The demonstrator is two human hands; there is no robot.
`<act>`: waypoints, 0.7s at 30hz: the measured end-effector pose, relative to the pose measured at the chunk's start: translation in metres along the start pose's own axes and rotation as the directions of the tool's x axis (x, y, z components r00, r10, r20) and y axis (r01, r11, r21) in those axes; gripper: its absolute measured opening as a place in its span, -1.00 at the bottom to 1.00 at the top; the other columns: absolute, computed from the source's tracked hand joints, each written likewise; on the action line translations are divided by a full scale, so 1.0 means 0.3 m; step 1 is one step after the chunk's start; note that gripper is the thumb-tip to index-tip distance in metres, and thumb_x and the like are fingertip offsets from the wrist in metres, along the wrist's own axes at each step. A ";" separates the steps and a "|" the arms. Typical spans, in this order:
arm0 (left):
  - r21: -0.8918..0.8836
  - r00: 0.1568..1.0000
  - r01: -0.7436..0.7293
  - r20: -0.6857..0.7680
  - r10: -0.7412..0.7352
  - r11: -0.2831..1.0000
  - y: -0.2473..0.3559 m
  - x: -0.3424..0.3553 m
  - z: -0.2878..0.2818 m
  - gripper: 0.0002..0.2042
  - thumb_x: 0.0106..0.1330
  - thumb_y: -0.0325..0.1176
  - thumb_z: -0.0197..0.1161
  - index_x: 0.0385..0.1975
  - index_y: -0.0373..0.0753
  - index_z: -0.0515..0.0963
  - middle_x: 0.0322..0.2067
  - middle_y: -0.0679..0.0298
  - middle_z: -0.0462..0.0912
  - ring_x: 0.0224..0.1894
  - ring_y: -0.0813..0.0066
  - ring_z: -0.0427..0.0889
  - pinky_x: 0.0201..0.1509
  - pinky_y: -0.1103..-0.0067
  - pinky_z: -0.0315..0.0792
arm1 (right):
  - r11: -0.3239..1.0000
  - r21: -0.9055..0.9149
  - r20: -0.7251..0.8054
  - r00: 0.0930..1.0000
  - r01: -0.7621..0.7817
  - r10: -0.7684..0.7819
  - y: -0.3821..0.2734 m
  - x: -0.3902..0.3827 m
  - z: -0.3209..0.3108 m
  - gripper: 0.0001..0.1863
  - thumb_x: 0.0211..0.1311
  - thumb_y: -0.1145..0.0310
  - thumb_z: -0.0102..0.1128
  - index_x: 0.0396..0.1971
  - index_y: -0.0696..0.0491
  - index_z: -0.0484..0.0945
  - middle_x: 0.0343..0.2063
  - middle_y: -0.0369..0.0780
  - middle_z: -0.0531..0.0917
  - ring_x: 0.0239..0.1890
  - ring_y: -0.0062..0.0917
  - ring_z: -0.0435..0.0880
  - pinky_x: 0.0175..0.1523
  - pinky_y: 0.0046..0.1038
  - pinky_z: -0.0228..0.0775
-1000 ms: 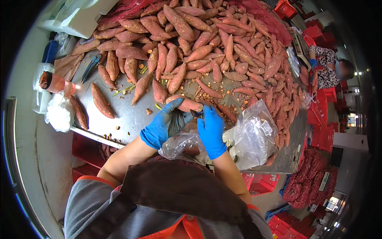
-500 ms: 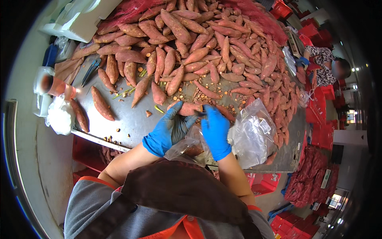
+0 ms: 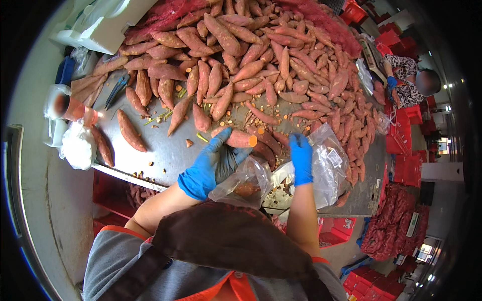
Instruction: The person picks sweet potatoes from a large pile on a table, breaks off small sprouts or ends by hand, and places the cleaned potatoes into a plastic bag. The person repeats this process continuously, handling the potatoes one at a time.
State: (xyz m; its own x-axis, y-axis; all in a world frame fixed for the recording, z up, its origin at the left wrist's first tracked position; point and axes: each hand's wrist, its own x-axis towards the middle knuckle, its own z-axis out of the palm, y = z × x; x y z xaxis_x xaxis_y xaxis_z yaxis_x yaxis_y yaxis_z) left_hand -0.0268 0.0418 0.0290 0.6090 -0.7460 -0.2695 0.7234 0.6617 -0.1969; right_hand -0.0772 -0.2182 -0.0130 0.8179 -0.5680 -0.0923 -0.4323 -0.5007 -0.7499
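In my blue-gloved left hand [image 3: 207, 165] is a reddish sweet potato [image 3: 235, 138], its orange cut end facing right. The fingers and thumb wrap around its left part. My right hand [image 3: 302, 159], also in a blue glove, is closed a short way to the right, apart from the sweet potato; what it holds, if anything, is hidden. Beside it lies a clear plastic bag [image 3: 326, 173]. Another clear bag [image 3: 243, 183] with sweet potato inside rests just below my left hand. Several sweet potatoes [image 3: 266, 153] lie between the hands.
A large pile of sweet potatoes [image 3: 301, 60] covers the back and right of the metal table [image 3: 170, 145]. Cut scraps are scattered around. Dark-handled scissors or pliers [image 3: 116, 91] and a clear pink-tinted container [image 3: 75, 110] stand left. A co-worker [image 3: 406, 80] is at far right.
My right hand has moved right, away from the sweet potato, baring its orange cut end. My left hand keeps its hold nearly in place. The co-worker's gloved hand has shifted.
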 end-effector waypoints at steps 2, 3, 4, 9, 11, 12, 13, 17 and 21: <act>0.101 0.995 -0.091 0.040 0.087 0.991 0.031 -0.013 -0.021 -0.72 0.37 -0.29 0.01 -0.10 -0.39 0.37 -0.09 -0.03 0.51 -0.01 0.10 0.53 0.16 0.26 0.42 | 0.967 0.253 0.060 0.998 -0.019 0.004 -0.111 -0.089 -0.075 -0.58 0.12 0.27 0.18 -0.05 0.17 0.46 -0.19 -0.17 0.58 -0.16 -0.43 0.54 -0.04 -0.42 0.37; 0.233 0.988 -0.155 0.061 0.144 0.960 0.044 -0.021 -0.013 -0.74 0.37 -0.30 0.01 -0.11 -0.37 0.39 -0.08 0.01 0.51 -0.02 0.14 0.54 0.14 0.25 0.43 | 0.948 0.318 0.097 0.995 -0.016 -0.016 -0.145 -0.146 -0.105 -0.46 0.07 0.26 0.28 0.03 0.18 0.39 -0.14 -0.18 0.55 -0.09 -0.41 0.53 -0.04 -0.36 0.39; 0.293 0.983 -0.185 0.071 0.171 0.938 0.058 -0.029 -0.002 -0.76 0.37 -0.32 0.02 -0.11 -0.36 0.39 -0.08 0.03 0.52 -0.03 0.17 0.55 0.13 0.26 0.44 | 0.957 0.199 0.123 0.963 0.212 -0.239 -0.168 -0.207 -0.104 -0.38 0.04 0.22 0.30 0.08 0.16 0.33 -0.03 -0.14 0.45 -0.04 -0.35 0.50 -0.02 -0.34 0.39; 0.620 0.953 -0.303 0.181 0.244 0.724 0.002 -0.054 0.135 -0.70 0.32 -0.41 0.08 0.03 -0.31 0.35 -0.04 0.12 0.50 -0.01 0.27 0.53 0.11 0.33 0.44 | 0.903 -0.294 0.169 0.947 0.313 -0.273 -0.084 -0.375 -0.022 -0.50 -0.02 0.17 0.29 -0.08 0.07 0.41 -0.14 -0.08 0.47 -0.22 -0.19 0.56 -0.18 -0.28 0.43; 0.813 0.949 -0.310 0.297 0.108 0.493 -0.036 -0.077 0.149 -0.54 0.23 -0.38 0.22 0.11 -0.32 0.29 -0.01 0.15 0.49 0.03 0.33 0.49 0.12 0.44 0.38 | 0.967 0.252 0.161 0.987 -0.035 -0.006 0.003 -0.347 -0.066 -0.71 0.10 0.29 0.19 -0.22 0.10 0.44 -0.44 -0.22 0.55 -0.45 -0.46 0.53 -0.36 -0.46 0.38; 0.931 0.953 -0.273 0.296 -0.067 0.242 -0.039 -0.063 0.106 -0.52 0.21 -0.36 0.25 0.11 -0.31 0.29 -0.02 0.17 0.49 0.02 0.34 0.48 0.11 0.47 0.38 | 0.877 0.448 0.161 0.981 -0.173 0.111 -0.007 -0.361 -0.098 -0.75 0.18 0.32 0.11 -0.19 0.10 0.44 -0.49 -0.27 0.54 -0.51 -0.58 0.48 -0.44 -0.55 0.29; 0.965 0.941 -0.259 0.243 -0.237 -0.039 -0.038 -0.049 0.055 -0.49 0.19 -0.34 0.27 0.12 -0.30 0.28 -0.03 0.18 0.50 0.02 0.35 0.47 0.09 0.49 0.38 | 0.726 0.625 0.184 0.958 -0.288 0.222 -0.087 -0.376 -0.138 -0.78 0.25 0.35 0.04 -0.15 0.10 0.43 -0.54 -0.32 0.52 -0.57 -0.70 0.43 -0.52 -0.65 0.21; 0.599 0.904 -0.421 0.336 -0.264 -0.681 -0.121 0.051 -0.121 -0.62 0.16 -0.22 0.22 -0.10 -0.29 0.40 -0.32 -0.06 0.56 -0.28 0.08 0.57 -0.16 0.35 0.44 | 0.621 0.734 0.214 0.961 -0.276 0.175 -0.055 -0.393 -0.140 -0.72 0.27 0.40 0.01 -0.06 0.16 0.37 -0.39 -0.23 0.56 -0.51 -0.69 0.45 -0.46 -0.64 0.26; 0.226 0.966 -0.245 0.142 -0.217 -0.943 0.002 0.010 -0.090 -0.65 0.14 -0.11 0.16 -0.23 -0.26 0.45 -0.48 0.03 0.58 -0.42 0.11 0.59 -0.23 0.35 0.43 | 0.508 0.824 0.173 0.966 -0.250 0.194 -0.058 -0.429 -0.202 -0.73 0.25 0.41 0.05 -0.10 0.21 0.42 -0.35 -0.19 0.59 -0.43 -0.61 0.53 -0.39 -0.64 0.32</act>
State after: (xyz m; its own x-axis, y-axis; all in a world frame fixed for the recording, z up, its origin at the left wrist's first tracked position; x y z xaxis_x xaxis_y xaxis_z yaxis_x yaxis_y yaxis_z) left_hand -0.0333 0.0421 0.0025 0.4773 -0.8747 -0.0841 -0.7579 -0.4582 0.4644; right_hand -0.1981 -0.1761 0.0517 0.7715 -0.5324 -0.3483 -0.1113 0.4262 -0.8978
